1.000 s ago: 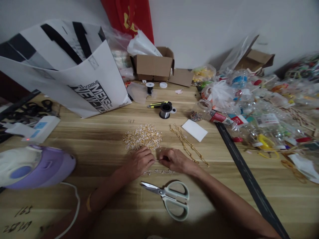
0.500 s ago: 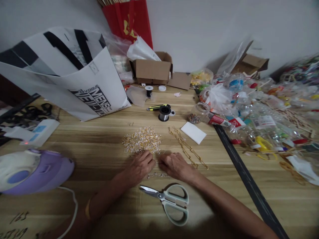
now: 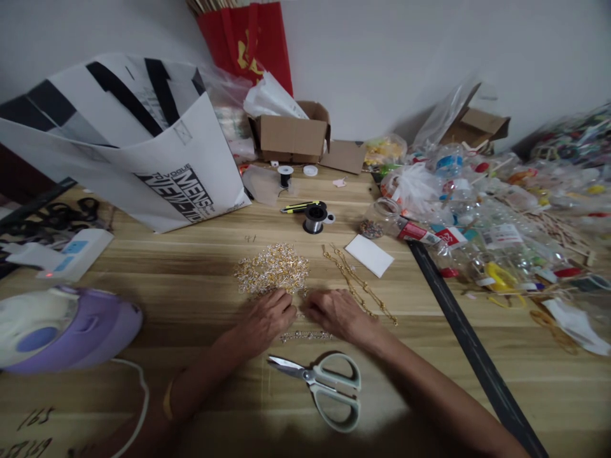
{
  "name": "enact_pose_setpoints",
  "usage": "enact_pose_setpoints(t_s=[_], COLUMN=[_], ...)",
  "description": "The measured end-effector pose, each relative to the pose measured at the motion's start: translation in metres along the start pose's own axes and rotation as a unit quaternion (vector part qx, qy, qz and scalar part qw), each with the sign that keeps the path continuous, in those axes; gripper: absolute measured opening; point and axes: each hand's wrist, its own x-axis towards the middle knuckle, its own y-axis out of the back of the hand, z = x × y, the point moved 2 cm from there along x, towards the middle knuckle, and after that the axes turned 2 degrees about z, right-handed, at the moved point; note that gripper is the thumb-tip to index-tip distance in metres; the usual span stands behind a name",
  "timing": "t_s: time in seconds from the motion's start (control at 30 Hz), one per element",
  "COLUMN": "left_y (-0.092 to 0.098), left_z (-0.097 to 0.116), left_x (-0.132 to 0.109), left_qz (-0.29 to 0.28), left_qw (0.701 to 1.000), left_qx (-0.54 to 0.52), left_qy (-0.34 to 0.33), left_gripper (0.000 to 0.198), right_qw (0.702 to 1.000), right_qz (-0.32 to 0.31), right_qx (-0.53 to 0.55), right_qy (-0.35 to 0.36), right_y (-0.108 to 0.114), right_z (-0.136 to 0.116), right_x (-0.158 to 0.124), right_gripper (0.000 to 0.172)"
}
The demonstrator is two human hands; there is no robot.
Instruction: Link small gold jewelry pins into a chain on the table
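My left hand (image 3: 271, 319) is closed with its fingertips pinched, just below a loose pile of clear and gold beads (image 3: 273, 270). Close to its right, my right hand (image 3: 338, 312) is also closed, fingers curled inward. A tiny glinting bit shows in the narrow gap between them, but whatever the fingertips hold is too small to make out. Below the hands lies a silvery beaded strand (image 3: 305, 336), its right end beside my right wrist. Nearer to me rest scissors (image 3: 308, 375) with pale green handles, blades slightly apart. Gold beaded chains (image 3: 356, 280) lie beyond my right hand.
A wire spool (image 3: 315, 219), a yellow-black cutter (image 3: 298, 207) and a white card (image 3: 370, 255) lie further back. Plastic bottles and packaging (image 3: 496, 222) crowd the right. On the left stand a large white bag (image 3: 191, 172) and a purple-white appliance (image 3: 95, 327) with a cord.
My right hand has shifted a little and more of the silvery strand shows beside it. My left hand stays nearly in place.
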Motion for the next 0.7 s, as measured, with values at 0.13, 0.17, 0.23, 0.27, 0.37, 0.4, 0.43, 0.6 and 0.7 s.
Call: enact_pose_setpoints(t_s=[0.13, 0.17, 0.23, 0.27, 0.37, 0.4, 0.43, 0.6, 0.7], left_y=[0.012, 0.014, 0.016, 0.016, 0.011, 0.008, 0.006, -0.002, -0.004], left_z=[-0.005, -0.008, -0.017, -0.023, -0.046, -0.054, -0.06, -0.078, -0.079], left_x=[0.0, 0.0, 0.0, -0.001, -0.006, -0.008, -0.01, -0.018, -0.018], left_qz=[0.011, 0.015, 0.033, 0.054, 0.14, 0.158, 0.174, 0.175, 0.159], left_qw=[0.999, 0.998, 0.994, 0.991, 0.964, 0.954, 0.946, 0.934, 0.939], left_qx=[-0.041, -0.059, -0.09, -0.097, -0.132, -0.147, -0.156, -0.141, -0.133], left_qy=[0.013, 0.021, 0.044, 0.079, 0.186, 0.207, 0.223, 0.278, 0.274], left_gripper=[0.02, 0.021, 0.023, 0.023, 0.019, 0.017, 0.015, 0.017, 0.017], right_qw=[1.0, 0.999, 0.999, 0.999, 0.999, 0.999, 0.999, 0.998, 0.997], right_qz=[0.02, 0.024, 0.026, 0.025, 0.022, 0.022, 0.024, 0.045, 0.052], right_qx=[0.02, 0.025, 0.034, 0.038, 0.041, 0.041, 0.041, 0.027, 0.033], right_qy=[0.001, 0.001, 0.002, 0.004, 0.003, 0.004, 0.006, 0.043, 0.053], right_y=[0.002, 0.002, 0.001, 0.001, 0.0, 0.0, 0.0, 0.003, 0.004], right_z=[0.005, 0.006, 0.007, 0.007, 0.007, 0.007, 0.006, 0.004, 0.003], right_x=[0.001, 0.001, 0.001, 0.001, 0.002, 0.002, 0.003, 0.006, 0.012], right_gripper=[0.026, 0.026, 0.026, 0.026, 0.026, 0.026, 0.026, 0.023, 0.018])
